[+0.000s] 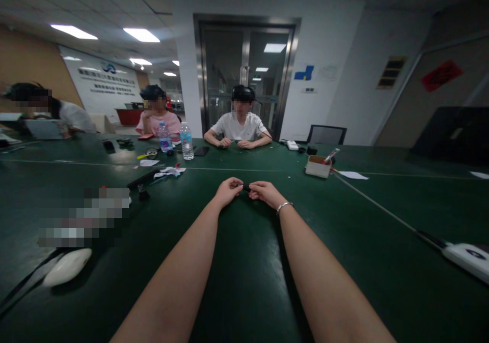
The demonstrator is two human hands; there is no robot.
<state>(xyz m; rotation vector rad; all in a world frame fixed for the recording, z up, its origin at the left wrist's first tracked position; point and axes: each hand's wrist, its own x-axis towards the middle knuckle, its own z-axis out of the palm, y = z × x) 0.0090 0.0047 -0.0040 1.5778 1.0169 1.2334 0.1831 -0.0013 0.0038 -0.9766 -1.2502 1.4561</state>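
Note:
Both my arms stretch forward over the dark green table (244, 272). Between my fingertips is a small black object (246, 187), too small and too covered to name. My left hand (229, 190) pinches its left end with thumb and fingers. The other end is gripped by my right hand (266, 193), whose fingers are curled in. A silver bracelet (284, 208) circles my right wrist. The hands are just above or resting on the tabletop; I cannot tell which.
Left of my arms lie a blurred-out item (95, 216) and a white rounded object (69, 266) with a strap. Water bottles (187, 142) stand farther back. A small box (318, 166) holds pens. A white power strip (468, 259) lies right. Across sits a person (241, 124); others sit left.

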